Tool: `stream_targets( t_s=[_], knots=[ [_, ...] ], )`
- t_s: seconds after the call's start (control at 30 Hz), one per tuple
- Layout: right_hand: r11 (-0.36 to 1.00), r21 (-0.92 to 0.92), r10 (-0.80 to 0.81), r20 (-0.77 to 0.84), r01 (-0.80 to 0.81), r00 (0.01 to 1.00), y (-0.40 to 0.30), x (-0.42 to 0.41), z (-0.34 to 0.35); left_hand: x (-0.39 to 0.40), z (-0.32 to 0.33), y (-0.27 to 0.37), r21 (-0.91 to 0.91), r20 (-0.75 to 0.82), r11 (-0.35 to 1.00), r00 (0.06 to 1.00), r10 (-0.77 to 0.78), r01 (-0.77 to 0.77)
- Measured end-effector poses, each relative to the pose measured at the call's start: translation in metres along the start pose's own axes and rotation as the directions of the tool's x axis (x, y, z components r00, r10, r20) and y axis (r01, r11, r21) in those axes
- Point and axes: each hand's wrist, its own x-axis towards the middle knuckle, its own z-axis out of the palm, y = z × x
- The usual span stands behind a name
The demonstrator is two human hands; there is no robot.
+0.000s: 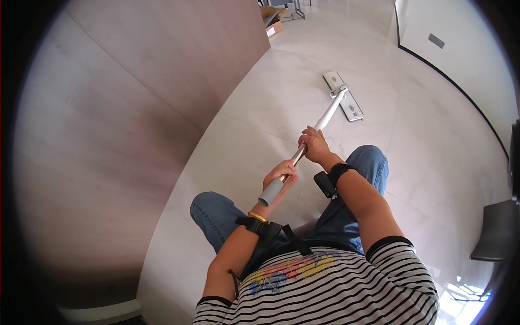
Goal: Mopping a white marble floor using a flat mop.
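A flat mop runs diagonally away from me, its pole (330, 110) white towards the far end and shiny metal between my hands. My left hand (280, 174) is wrapped around the metal part, just past the grey, hollow-ended grip (271, 191). Farther up, my right hand (315, 145) holds the pole from the right side. At the far end, a hinged joint (339, 90) links the pole to the rectangular silver mop plate (352, 109). Whether the plate touches the floor, I cannot tell.
A large brownish panel (154, 93) rises along the left. Pale tiled floor (260, 118) lies ahead. A white wall (463, 65) with dark edging stands on the right, a dark chair (493, 231) at the lower right. An open cardboard box (274, 29) sits at the back.
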Motion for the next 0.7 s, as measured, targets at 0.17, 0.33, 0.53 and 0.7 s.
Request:
stream_targets(
  t_s=[0.17,0.33,0.53,0.7],
  knots=[
    [0.957,0.289,-0.096,0.303,0.004,0.948,-0.016,0.024,-0.033,0.017,-0.040,0.059,0.142,0.221,0.984,0.973,0.072,-0.105],
    [0.839,0.535,-0.246,0.212,0.098,0.946,-0.106,0.030,-0.088,0.016,-0.092,0.142,0.019,0.307,0.962,0.918,0.252,-0.271],
    [0.837,0.537,-0.242,0.189,0.105,0.952,-0.094,0.023,-0.045,-0.002,-0.081,0.083,-0.351,-0.104,0.904,0.970,0.222,-0.245],
    [0.983,0.128,0.079,0.367,-0.135,0.927,-0.022,0.012,0.008,-0.010,-0.054,-0.006,-0.092,-0.084,0.987,0.987,-0.140,0.133]
  ],
)
